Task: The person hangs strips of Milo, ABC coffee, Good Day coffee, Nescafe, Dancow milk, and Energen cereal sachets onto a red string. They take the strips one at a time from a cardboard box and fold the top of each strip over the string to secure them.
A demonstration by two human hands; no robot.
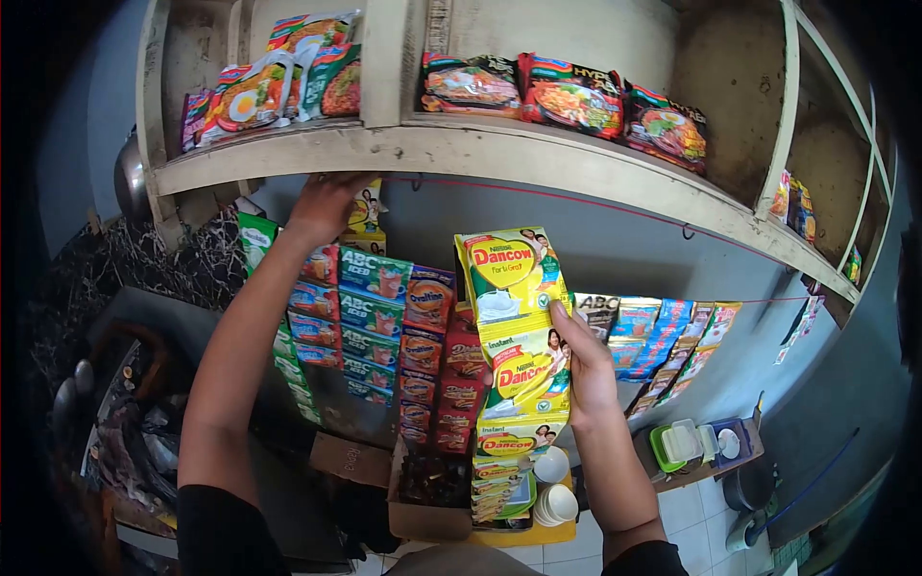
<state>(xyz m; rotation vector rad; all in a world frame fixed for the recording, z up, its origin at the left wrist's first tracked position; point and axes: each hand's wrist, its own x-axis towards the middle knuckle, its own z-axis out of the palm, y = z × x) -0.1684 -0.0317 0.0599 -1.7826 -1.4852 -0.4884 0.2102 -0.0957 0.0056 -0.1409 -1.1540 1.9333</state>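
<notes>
My right hand (588, 370) is closed on the edge of a long strip of yellow Dancow milk powder sachets (523, 370). The thumb lies on the front and the other fingers are mostly behind. Lower sachets of the strip are bunched in folds. My left hand (327, 206) reaches up to the underside of the wooden shelf (480, 158), its fingers hidden there. Beside it hangs another yellow sachet strip (365, 216); whether the hand touches it I cannot make out.
Sachet strips hang from a red line (567, 192), among them ABC Iced (370, 312) and Ovaltine (428, 302). Noodle packs (576, 96) sit on the shelf. Below are a cardboard box (427, 518), white cups (555, 504) and plastic containers (680, 444). Hooks (688, 231) hang underneath.
</notes>
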